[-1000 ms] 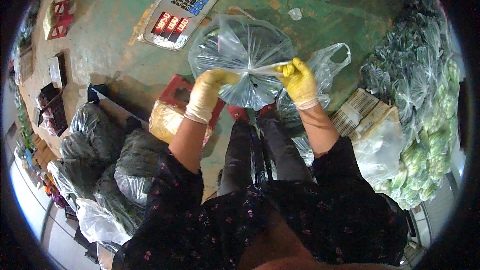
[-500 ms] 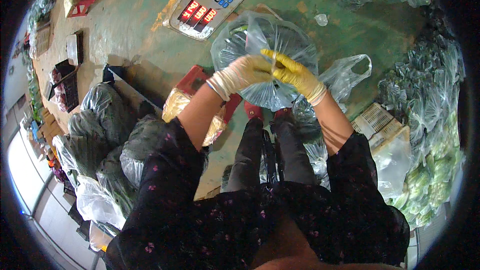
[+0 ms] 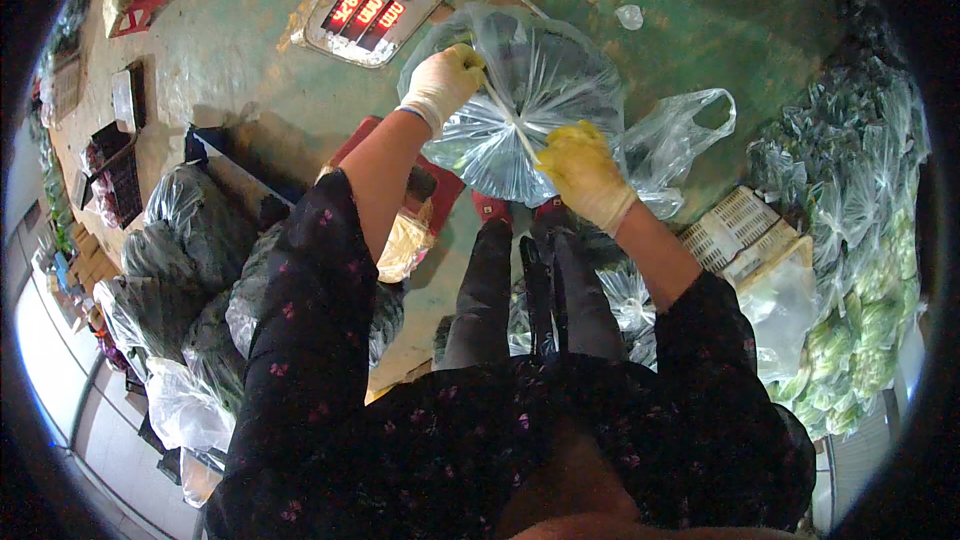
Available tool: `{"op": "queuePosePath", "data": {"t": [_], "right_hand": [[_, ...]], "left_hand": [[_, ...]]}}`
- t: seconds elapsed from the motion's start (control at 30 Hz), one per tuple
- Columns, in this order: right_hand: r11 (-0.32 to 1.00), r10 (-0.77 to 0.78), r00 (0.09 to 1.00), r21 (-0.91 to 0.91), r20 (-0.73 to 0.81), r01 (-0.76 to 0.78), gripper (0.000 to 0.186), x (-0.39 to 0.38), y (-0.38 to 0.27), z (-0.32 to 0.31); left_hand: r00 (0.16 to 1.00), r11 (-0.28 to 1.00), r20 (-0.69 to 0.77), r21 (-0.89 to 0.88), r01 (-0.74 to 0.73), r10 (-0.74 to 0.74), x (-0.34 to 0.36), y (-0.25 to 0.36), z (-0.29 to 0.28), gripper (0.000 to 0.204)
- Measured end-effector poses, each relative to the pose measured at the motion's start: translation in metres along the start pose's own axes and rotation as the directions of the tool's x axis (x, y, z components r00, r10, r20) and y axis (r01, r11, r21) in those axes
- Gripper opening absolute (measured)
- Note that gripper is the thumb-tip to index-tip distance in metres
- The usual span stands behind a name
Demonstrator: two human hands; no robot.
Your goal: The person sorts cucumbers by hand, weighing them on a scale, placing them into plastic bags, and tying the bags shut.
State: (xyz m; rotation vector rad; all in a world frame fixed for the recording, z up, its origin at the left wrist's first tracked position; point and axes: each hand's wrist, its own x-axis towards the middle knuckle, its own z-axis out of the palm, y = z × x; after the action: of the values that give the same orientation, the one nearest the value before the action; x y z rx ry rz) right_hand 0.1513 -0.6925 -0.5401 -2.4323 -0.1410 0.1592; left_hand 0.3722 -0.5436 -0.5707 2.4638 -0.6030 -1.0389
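A large clear plastic bag (image 3: 560, 70) with dark green contents stands in front of my feet, its mouth gathered into radiating folds. A thin whitish tie (image 3: 513, 123) is drawn taut across the gathered middle, running slantwise between my hands. My left hand (image 3: 443, 85), in a white glove, pinches its upper end over the bag's left part. The lower end is in my right hand (image 3: 585, 172), in a yellow glove, closed at the bag's lower right. An empty-looking clear bag with a loop handle (image 3: 680, 140) lies just to the right.
A scale with a keypad and lit red display (image 3: 385, 0) stands beyond the bag. Left are a red stool (image 3: 440, 195) and several filled bags (image 3: 200, 220). At right are a pale plastic crate (image 3: 730, 230) and a heap of bagged green vegetables (image 3: 850, 240).
My hands have moved apart from over the bag's middle, the left one up and left, the right one downward. The tie is now stretched between them. The scale's display reads differently.
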Motion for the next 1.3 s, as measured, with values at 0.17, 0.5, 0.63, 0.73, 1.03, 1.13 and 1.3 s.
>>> {"op": "queuePosePath", "data": {"t": [0.17,0.5,0.63,0.73,1.03,1.13,1.3], "right_hand": [[0.980,0.201,0.978,-0.011,0.056,-0.201,0.020,-0.041,0.026,0.018],[0.121,0.630,0.687,0.828,0.362,-0.547,0.033,-0.028,0.036,0.026],[0.064,0.520,0.818,0.944,0.244,-0.323,0.024,-0.012,-0.001,-0.006],[-0.194,0.563,0.792,0.969,0.235,-0.150,0.024,0.004,-0.022,0.002],[-0.108,0.196,0.938,0.957,0.286,-0.269,0.059,0.037,-0.022,-0.004],[0.170,0.208,0.920,0.913,0.333,-0.370,0.052,0.031,-0.006,0.008],[0.969,0.061,0.997,0.235,0.052,-0.071,0.020,0.015,-0.014,0.020]], "left_hand": [[0.988,0.997,-0.149,0.063,0.041,-0.031,0.010,-0.004,0.008,0.029],[0.986,0.974,0.014,-0.152,0.168,-0.168,-0.011,-0.012,-0.006,0.027],[0.949,0.615,0.230,-0.787,0.052,0.215,-0.053,-0.018,-0.015,0.016],[0.936,0.377,0.299,-0.901,0.213,0.185,-0.090,0.009,0.002,0.019],[0.829,0.297,0.461,-0.878,0.376,0.315,-0.096,0.014,0.018,0.027],[0.787,0.466,0.432,-0.859,0.210,0.441,-0.082,0.012,0.012,0.016],[0.961,0.954,0.187,-0.256,-0.154,0.205,-0.038,-0.013,-0.002,0.027]]}}
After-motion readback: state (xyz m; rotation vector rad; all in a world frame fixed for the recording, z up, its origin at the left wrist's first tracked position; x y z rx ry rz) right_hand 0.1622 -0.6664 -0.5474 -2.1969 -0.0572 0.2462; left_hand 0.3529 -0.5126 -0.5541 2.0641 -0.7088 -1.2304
